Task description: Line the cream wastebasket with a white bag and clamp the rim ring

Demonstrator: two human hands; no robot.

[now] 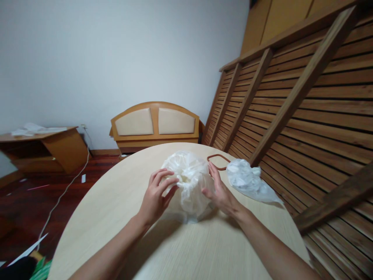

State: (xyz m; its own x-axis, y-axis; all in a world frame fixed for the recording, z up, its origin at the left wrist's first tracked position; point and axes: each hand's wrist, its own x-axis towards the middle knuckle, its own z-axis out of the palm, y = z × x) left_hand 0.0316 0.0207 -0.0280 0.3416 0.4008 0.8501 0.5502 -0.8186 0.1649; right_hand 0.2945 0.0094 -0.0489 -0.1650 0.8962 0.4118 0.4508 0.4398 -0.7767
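Observation:
A white, translucent plastic bag [192,194] stands bulging on the round table in front of me. Its top is bunched together around a small gap, and what it contains cannot be made out. My left hand [159,192] touches the bag's left side near the bunched top, fingers curved and apart. Against the right side rests my right hand [220,190], its fingers stretched and the thumb spread towards the bag. Neither hand visibly grips the plastic.
The pale round table [116,217] carries a brown ring-like frame [218,156] and a crumpled plastic bag [247,179] at the right. Slatted wooden panels [291,128] lean beside it. Behind stand a padded headboard [154,120] and, left, a desk [58,151]; a white cable [67,190] crosses the floor.

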